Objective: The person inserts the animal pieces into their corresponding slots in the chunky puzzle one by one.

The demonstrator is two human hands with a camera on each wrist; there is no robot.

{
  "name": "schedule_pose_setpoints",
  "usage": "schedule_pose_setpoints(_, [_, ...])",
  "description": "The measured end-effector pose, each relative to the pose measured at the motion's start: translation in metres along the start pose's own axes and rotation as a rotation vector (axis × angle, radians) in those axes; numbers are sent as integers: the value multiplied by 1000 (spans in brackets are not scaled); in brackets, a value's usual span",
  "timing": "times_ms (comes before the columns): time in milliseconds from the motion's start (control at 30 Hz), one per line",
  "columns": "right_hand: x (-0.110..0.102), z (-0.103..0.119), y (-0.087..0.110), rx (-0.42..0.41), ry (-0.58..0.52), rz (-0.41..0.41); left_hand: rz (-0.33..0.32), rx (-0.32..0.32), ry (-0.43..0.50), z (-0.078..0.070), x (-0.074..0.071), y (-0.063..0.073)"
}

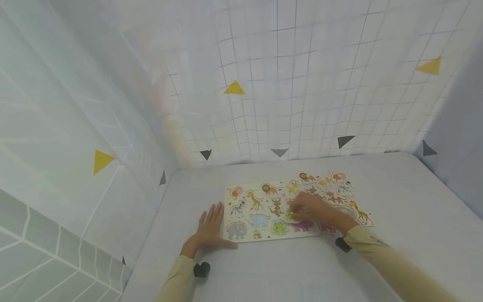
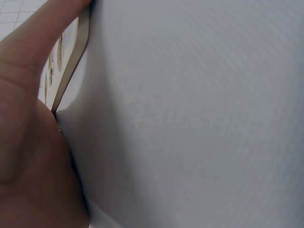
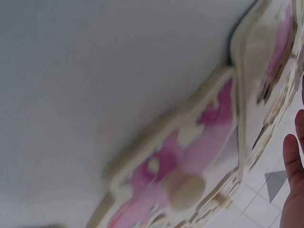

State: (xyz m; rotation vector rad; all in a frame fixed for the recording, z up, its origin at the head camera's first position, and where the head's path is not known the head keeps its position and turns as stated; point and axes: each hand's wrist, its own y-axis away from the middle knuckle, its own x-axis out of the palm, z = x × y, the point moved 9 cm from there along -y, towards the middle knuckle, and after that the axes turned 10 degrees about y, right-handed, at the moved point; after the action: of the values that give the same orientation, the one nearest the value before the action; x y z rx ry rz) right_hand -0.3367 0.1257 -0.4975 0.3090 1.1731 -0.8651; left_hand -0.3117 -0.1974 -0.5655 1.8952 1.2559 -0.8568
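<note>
A wooden animal puzzle board (image 1: 245, 214) lies on the table, printed with a zebra, elephant, lion, frog and others. My left hand (image 1: 209, 228) rests flat at its left edge, fingers spread and thumb along the near corner; the left wrist view shows the thumb by the board's side. Over the right part of the board, my right hand (image 1: 311, 208) has curled fingers and pinches a small green puzzle piece (image 1: 289, 216), mostly hidden by the hand. Below it a purple hippo (image 1: 303, 226) shows on the board.
Loose animal pieces crowd the table right of the board, among them a lion (image 1: 308, 177), a zebra (image 1: 344, 188) and a giraffe (image 1: 361, 213). A purple piece with a round knob (image 3: 185, 190) lies against the board's edge. A white gridded wall (image 1: 264, 117) stands behind the table.
</note>
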Motion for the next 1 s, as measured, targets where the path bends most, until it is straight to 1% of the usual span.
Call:
schedule_pose_setpoints(200, [14,6,-6,48,-9,76,-4,8,16,-1,-2,2])
schedule_pose_setpoints(267, [18,8,-7,65,6,98,2,8,16,-2,-2,3])
schedule_pose_setpoints(367, [23,12,-10,62,41,111,26,1,11,-3,-2,4])
schedule_pose_setpoints(467, [26,15,-11,70,72,124,30,19,29,-7,-4,5])
schedule_pose_setpoints(600, [29,18,-12,63,78,134,20,28,27,-8,-4,4])
schedule_pose_setpoints(667, [30,21,-13,43,86,132,20,14,7,-5,-2,3])
schedule_pose_setpoints(867, [33,29,-15,2,79,148,-5,24,20,1,1,0])
schedule_pose_setpoints(1000, [32,35,-16,-19,60,146,-10,20,-3,4,2,-2])
